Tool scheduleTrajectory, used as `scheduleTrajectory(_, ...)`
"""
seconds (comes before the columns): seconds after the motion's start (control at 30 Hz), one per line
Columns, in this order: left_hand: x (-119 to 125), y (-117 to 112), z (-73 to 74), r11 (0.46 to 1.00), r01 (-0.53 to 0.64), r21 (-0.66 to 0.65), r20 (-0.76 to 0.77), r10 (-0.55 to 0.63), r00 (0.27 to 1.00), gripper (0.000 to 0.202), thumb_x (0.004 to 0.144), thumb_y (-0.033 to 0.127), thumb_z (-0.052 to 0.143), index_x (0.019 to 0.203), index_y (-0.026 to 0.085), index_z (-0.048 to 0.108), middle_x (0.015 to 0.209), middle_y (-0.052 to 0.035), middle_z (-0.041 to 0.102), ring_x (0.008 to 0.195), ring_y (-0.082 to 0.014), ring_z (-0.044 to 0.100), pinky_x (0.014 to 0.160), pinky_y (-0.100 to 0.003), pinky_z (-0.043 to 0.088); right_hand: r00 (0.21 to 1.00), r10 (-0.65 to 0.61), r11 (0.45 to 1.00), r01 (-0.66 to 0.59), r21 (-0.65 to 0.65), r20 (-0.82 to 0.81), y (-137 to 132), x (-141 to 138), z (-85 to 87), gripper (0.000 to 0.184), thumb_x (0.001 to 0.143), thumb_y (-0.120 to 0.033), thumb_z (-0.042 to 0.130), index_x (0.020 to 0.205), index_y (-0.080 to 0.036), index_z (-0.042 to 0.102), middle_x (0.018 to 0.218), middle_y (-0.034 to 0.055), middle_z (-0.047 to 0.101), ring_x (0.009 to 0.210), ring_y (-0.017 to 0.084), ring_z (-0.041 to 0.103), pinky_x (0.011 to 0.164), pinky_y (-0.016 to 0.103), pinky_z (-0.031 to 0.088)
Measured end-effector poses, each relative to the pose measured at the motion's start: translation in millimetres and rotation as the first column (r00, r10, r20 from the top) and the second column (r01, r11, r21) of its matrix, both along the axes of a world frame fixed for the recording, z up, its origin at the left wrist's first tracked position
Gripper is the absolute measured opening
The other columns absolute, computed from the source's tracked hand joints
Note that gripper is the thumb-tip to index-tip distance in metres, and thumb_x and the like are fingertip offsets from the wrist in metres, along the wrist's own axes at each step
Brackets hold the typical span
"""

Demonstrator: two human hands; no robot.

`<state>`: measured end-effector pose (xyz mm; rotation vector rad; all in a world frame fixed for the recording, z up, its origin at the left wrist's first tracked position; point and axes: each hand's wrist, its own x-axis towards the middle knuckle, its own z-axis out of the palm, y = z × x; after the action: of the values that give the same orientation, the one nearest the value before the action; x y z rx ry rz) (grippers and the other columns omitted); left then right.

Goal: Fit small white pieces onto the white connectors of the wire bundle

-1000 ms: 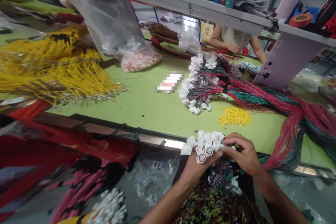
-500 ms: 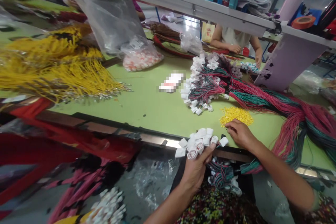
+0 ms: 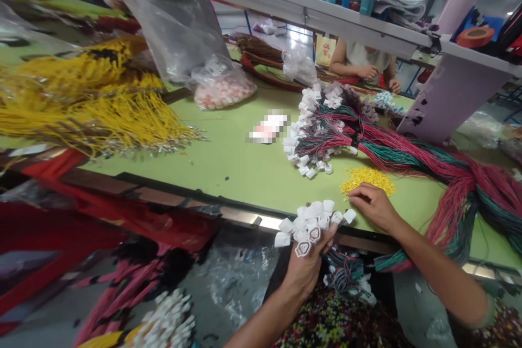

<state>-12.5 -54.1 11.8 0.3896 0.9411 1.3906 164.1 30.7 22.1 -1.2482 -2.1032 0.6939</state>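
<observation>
About a dozen white connectors [image 3: 302, 223] crowd above my left hand [image 3: 305, 269], thumb clamped on them, near-left of one yellow pile [image 3: 369, 175]. At the pile's near edge, my right hand [image 3: 374, 207] bunches its fingers; I can't tell whether they pinch anything. One bundle [image 3: 387, 153] lies beyond the pile.

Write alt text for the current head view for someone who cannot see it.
A left hand holds a cluster of white connectors; the right hand is at the near edge of a pile of yellow pieces on a green table, near bundled red and green wires.
</observation>
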Motion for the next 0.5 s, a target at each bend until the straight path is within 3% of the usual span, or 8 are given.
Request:
scheduleTrajectory(0.1, 0, 0, -3.6, 1.000, 0.000, 0.022, -0.024, 0.000, 1.000, 0.028, 0.059, 0.023, 0.089, 0.077, 0.023, 0.067, 0.076, 0.0014, 0.071, 0.063, -0.0153, 0.058, 0.056, -0.025, 0.045, 0.972, -0.023, 0.998, 0.010, -0.057, -0.234, -29, -8, 17.8, 0.011, 0.094, -0.021, 0.063, 0.094, -0.020, 0.074, 0.087, 0.0037, 0.071, 0.083, 0.018, 0.067, 0.076, 0.030, 0.053)
scheduleTrajectory(0.17, 1, -1, -6.3, 0.999, 0.008, 0.039, -0.045, -0.006, 0.999, 0.031, 0.058, 0.022, 0.089, 0.082, 0.023, 0.069, 0.078, 0.0005, 0.072, 0.072, -0.0190, 0.064, 0.069, -0.030, 0.052, 0.955, -0.029, 0.996, 0.003, -0.087, -0.294, -48, -14, 26.3, 0.011, 0.095, -0.023, 0.063, 0.095, -0.021, 0.074, 0.087, 0.0034, 0.070, 0.084, 0.018, 0.067, 0.076, 0.029, 0.054)
scheduleTrajectory(0.27, 2, -2, -9.8, 0.998, 0.033, 0.060, -0.052, -0.030, 0.998, 0.038, 0.059, 0.021, 0.089, 0.093, 0.022, 0.072, 0.084, -0.0015, 0.075, 0.084, -0.0221, 0.069, 0.084, -0.034, 0.055, 0.953, -0.014, 1.000, 0.008, -0.020, -0.301, -67, -20, 30.3, 0.013, 0.097, -0.021, 0.061, 0.097, -0.022, 0.074, 0.088, 0.0040, 0.069, 0.083, 0.017, 0.067, 0.076, 0.029, 0.054)
scheduleTrajectory(0.5, 4, -4, -10.7, 0.998, 0.041, 0.055, -0.068, -0.037, 0.997, 0.045, 0.057, 0.022, 0.090, 0.099, 0.020, 0.072, 0.090, -0.0021, 0.076, 0.082, -0.0207, 0.070, 0.084, -0.034, 0.057, 0.978, 0.061, 0.989, -0.032, 0.144, -0.199, -73, -18, 26.3, 0.020, 0.100, -0.019, 0.056, 0.107, -0.024, 0.075, 0.091, 0.0059, 0.068, 0.083, 0.017, 0.066, 0.074, 0.031, 0.056)
